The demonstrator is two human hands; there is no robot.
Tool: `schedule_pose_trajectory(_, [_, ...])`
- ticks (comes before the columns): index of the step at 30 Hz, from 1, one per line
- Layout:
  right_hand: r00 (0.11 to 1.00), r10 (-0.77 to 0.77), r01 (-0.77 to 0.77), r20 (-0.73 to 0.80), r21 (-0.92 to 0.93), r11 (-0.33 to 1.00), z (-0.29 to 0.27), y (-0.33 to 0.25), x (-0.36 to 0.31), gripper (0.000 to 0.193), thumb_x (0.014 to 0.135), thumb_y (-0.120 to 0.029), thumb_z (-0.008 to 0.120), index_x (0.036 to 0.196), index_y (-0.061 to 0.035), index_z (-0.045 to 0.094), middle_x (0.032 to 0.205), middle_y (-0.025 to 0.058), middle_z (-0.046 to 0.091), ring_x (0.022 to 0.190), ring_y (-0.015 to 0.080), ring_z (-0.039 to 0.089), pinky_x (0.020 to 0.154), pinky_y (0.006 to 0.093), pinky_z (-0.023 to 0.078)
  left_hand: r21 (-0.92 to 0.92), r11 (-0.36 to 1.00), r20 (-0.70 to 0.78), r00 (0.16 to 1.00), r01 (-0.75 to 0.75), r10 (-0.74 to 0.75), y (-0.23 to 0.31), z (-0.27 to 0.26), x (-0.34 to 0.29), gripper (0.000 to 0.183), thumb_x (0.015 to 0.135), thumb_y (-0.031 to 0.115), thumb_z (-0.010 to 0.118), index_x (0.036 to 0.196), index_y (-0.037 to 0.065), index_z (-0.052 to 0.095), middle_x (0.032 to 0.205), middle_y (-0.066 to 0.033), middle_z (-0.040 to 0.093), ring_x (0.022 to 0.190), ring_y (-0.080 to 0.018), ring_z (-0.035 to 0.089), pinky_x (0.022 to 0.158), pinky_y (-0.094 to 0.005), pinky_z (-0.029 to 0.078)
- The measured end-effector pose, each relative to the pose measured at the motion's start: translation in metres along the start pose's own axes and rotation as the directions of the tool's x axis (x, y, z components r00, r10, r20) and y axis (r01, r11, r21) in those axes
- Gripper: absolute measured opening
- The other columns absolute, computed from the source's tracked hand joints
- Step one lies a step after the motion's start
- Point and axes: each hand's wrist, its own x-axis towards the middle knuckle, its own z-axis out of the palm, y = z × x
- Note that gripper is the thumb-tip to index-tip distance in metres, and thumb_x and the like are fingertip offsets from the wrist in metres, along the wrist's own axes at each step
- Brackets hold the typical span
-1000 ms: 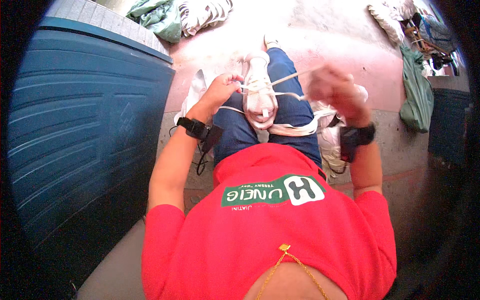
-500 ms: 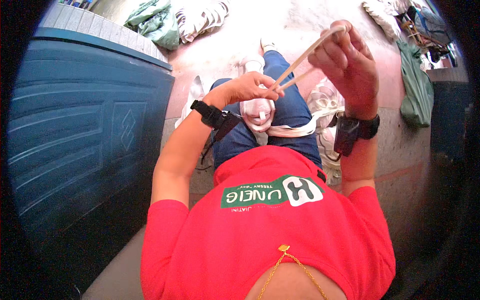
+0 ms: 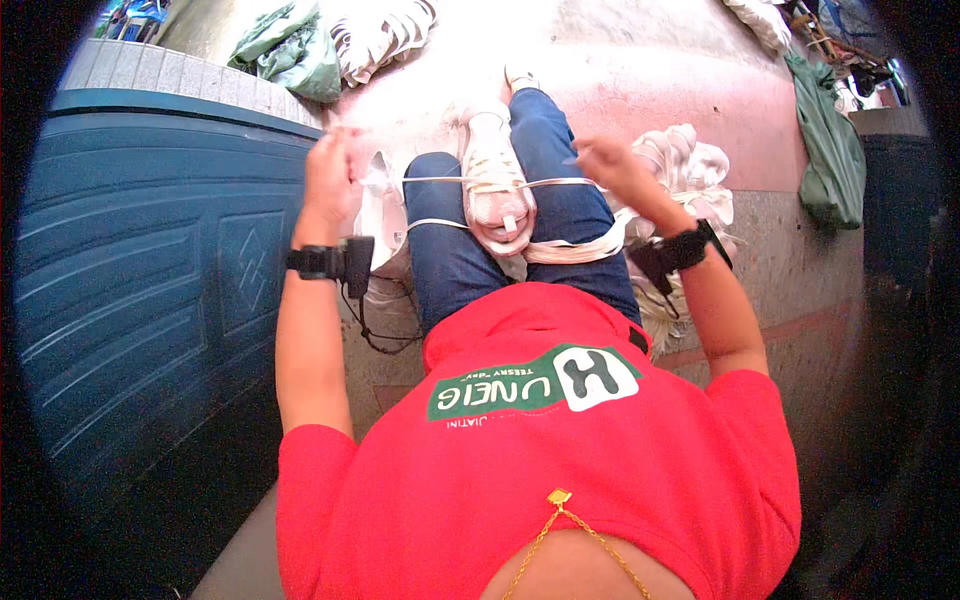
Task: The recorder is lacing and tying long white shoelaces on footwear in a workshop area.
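Observation:
A pale pink-white shoe [image 3: 498, 205] with laces lies lengthwise between my thighs, its toe toward me. A thin white shoelace [image 3: 440, 180] is drawn nearly straight across it to both sides. My left hand [image 3: 328, 180], curled and slightly blurred, is out left of my left thigh, in line with the lace's left side. Over my right thigh, my right hand [image 3: 622, 178] is closed at the lace's other side. Exact grip points are hard to see. A bundle of white laces [image 3: 580, 256] drapes across my right thigh; another strand crosses the left one.
White shoe pieces [image 3: 690, 165] are heaped beside my right leg, and a white piece [image 3: 378, 215] stands by my left thigh. A blue panelled door [image 3: 150, 230] borders the left. Green bags [image 3: 830, 150] and a white pile [image 3: 385, 35] sit farther off.
My hands have spread wide apart and come down, the left moving far left. The lace was looped between them above the shoe; now it runs across the shoe.

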Motion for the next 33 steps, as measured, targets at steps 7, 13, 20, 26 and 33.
schedule_pose_trajectory(7, [0.904, -0.376, 0.418, 0.201, -0.590, 0.690, 0.056, 0.005, -0.018, 0.005, 0.069, -0.006, 0.049, 0.072, -0.0043, 0.053, 0.071, 0.0133, 0.053, 0.069, 0.0321, 0.052, 0.062, 0.0407, 0.042, 0.739, 0.666, 0.064, 0.974, 0.098, -0.215, -0.059, 0.066, -0.050, 0.023, 0.085, 0.017, 0.047, 0.099, 0.000, 0.054, 0.066, -0.0005, 0.052, 0.055, -0.0086, 0.046, 0.052, -0.0229, 0.038])
schedule_pose_trajectory(13, [0.943, -0.323, 0.279, 0.083, -0.726, 0.629, 0.067, 0.008, -0.013, 0.004, 0.067, -0.008, 0.051, 0.070, -0.0064, 0.054, 0.076, 0.0095, 0.051, 0.077, 0.0269, 0.049, 0.065, 0.0376, 0.040, 0.678, 0.735, 0.148, 0.975, 0.023, -0.167, -0.063, 0.079, -0.065, 0.019, 0.081, 0.016, 0.055, 0.083, -0.002, 0.061, 0.064, -0.0019, 0.057, 0.058, -0.0072, 0.051, 0.053, -0.0209, 0.041])
schedule_pose_trajectory(20, [0.907, -0.341, 0.395, 0.248, -0.782, 0.482, 0.081, 0.002, -0.005, 0.005, 0.066, -0.013, 0.053, 0.068, -0.0098, 0.056, 0.075, 0.0071, 0.051, 0.077, 0.0234, 0.050, 0.066, 0.0372, 0.038, 0.694, 0.714, 0.028, 0.987, 0.097, -0.161, -0.070, 0.074, -0.071, 0.021, 0.080, 0.019, 0.054, 0.085, 0.000, 0.063, 0.059, -0.0021, 0.056, 0.055, -0.0083, 0.051, 0.052, -0.0233, 0.041])
schedule_pose_trajectory(26, [0.925, -0.323, 0.353, 0.202, -0.770, 0.531, 0.077, -0.001, -0.004, 0.006, 0.071, -0.016, 0.052, 0.069, -0.0116, 0.055, 0.072, 0.0047, 0.053, 0.076, 0.0226, 0.052, 0.063, 0.0371, 0.037, 0.831, 0.548, 0.053, 0.994, -0.095, 0.092, -0.093, 0.072, -0.064, 0.023, 0.080, 0.021, 0.050, 0.083, 0.002, 0.062, 0.068, -0.0159, 0.060, 0.064, -0.0264, 0.060, 0.059, -0.0339, 0.045])
schedule_pose_trajectory(33, [0.936, -0.327, 0.295, 0.131, -0.798, 0.526, 0.079, -0.002, -0.008, 0.007, 0.074, -0.019, 0.052, 0.074, -0.0126, 0.056, 0.070, 0.0044, 0.053, 0.074, 0.0232, 0.051, 0.064, 0.0373, 0.038, 0.936, 0.339, 0.097, 0.995, -0.100, 0.027, -0.082, 0.077, -0.060, 0.022, 0.080, 0.019, 0.045, 0.074, 0.003, 0.058, 0.073, -0.0199, 0.059, 0.071, -0.0366, 0.058, 0.061, -0.0452, 0.045])
